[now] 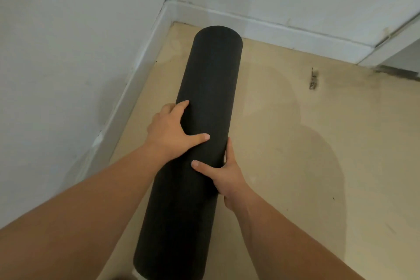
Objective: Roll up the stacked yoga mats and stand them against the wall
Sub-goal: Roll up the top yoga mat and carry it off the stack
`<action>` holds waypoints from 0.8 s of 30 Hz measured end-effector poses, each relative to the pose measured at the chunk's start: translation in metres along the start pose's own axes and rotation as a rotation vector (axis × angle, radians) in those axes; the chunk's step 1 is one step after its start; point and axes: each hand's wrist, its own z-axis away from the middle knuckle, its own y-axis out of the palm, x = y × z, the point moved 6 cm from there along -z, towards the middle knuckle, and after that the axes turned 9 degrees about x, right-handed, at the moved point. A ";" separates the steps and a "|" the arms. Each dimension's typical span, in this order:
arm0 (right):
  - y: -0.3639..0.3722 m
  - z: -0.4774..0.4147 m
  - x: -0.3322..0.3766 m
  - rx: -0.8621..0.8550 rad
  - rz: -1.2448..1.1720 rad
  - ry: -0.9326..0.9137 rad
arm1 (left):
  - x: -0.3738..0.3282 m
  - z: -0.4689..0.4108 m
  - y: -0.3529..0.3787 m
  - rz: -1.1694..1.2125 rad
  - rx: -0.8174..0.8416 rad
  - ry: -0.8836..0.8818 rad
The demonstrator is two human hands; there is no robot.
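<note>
A rolled black yoga mat (211,70) fills the middle of the head view as a long thick cylinder. Its far end points at the room's corner and its near end is close to me at the bottom edge. My left hand (172,129) grips its left side around mid-length, thumb across the top and fingers curled round the far side. Just below it, my right hand (225,177) holds the right side, thumb on top and fingers wrapped underneath. I cannot tell whether the far end touches the floor.
Two white walls (68,29) with white skirting (261,29) meet in a corner straight ahead. The beige floor (318,143) spreads to the right. A small dark mark (314,78) sits on the floor, and a doorway frame (395,43) shows at the far right.
</note>
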 end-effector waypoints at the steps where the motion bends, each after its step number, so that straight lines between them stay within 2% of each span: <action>1: 0.004 -0.002 0.003 0.000 0.002 -0.014 | 0.000 0.002 0.000 -0.022 -0.026 0.000; 6: 0.043 -0.028 0.030 -0.049 0.053 -0.059 | 0.006 -0.002 -0.038 0.076 -0.257 -0.021; 8: 0.061 -0.039 0.041 -0.053 0.060 -0.058 | 0.010 -0.004 -0.051 0.129 -0.282 -0.016; 13: 0.093 -0.079 0.075 -0.019 0.167 -0.067 | 0.032 -0.014 -0.060 0.097 -0.205 -0.027; 18: 0.098 -0.095 0.098 0.147 0.311 -0.105 | 0.060 -0.026 -0.070 -0.003 -0.077 -0.112; 24: 0.092 -0.093 0.093 0.127 0.340 -0.099 | 0.055 -0.026 -0.071 -0.112 -0.084 -0.083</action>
